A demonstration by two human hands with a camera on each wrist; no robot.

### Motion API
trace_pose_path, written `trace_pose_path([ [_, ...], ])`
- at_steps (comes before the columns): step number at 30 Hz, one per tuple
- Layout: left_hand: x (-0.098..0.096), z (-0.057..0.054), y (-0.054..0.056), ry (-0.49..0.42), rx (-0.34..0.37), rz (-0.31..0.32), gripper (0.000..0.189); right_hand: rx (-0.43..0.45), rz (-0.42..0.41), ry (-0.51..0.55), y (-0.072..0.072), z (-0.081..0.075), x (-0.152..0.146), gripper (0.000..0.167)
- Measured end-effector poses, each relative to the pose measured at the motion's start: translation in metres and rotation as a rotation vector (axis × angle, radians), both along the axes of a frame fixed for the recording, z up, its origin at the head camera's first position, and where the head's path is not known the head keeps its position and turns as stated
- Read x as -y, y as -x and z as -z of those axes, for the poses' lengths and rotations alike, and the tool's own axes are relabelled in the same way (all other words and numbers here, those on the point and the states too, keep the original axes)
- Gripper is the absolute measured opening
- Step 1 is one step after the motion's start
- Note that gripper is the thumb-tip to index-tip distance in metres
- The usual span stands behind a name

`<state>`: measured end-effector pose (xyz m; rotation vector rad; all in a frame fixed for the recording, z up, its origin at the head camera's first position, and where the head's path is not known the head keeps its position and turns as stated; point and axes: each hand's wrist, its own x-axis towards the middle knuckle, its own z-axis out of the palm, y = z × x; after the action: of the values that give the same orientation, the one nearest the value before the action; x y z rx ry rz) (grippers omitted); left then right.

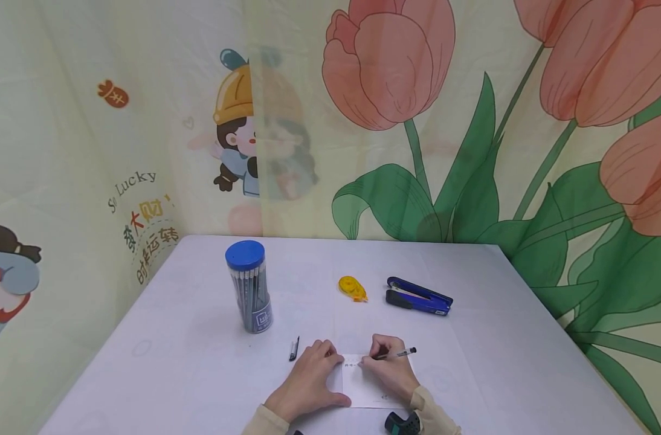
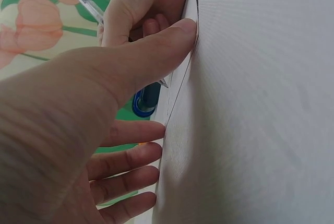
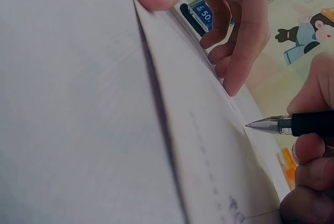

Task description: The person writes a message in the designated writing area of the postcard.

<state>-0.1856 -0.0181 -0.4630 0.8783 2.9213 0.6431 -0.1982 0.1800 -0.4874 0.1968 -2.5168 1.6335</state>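
A small white sheet of paper (image 1: 363, 389) with several written marks near its top lies on the table. My right hand (image 1: 393, 370) pinches a gel pen (image 1: 406, 351) with a black grip; in the right wrist view the tip of the pen (image 3: 269, 125) is at the paper (image 3: 209, 130). The left hand (image 1: 310, 379) rests at the paper's left side, its thumb on the near corner and its fingertips by the far one. In the left wrist view the fingers of the left hand (image 2: 112, 109) are spread and fairly straight. A black pen cap (image 1: 294, 349) lies beyond the left hand.
A clear jar (image 1: 250, 290) of pencils with a blue lid stands at the back left. Farther back lie a yellow rounded item (image 1: 352, 288), perhaps a correction tape, and a blue stapler (image 1: 419, 296). The white table (image 1: 162, 356) meets printed curtains behind.
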Motion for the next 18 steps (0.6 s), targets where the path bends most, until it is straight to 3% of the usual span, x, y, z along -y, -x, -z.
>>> trace_pose_path([
  [9, -0.001, 0.000, 0.001, -0.002, 0.007, 0.004, 0.068, 0.019, -0.003, 0.002, -0.001, -0.001, -0.001, 0.016],
  [18, -0.001, 0.000, 0.001, 0.000, 0.007, -0.002, 0.068, 0.050, -0.006, 0.018, -0.015, -0.030, 0.009, 0.017],
])
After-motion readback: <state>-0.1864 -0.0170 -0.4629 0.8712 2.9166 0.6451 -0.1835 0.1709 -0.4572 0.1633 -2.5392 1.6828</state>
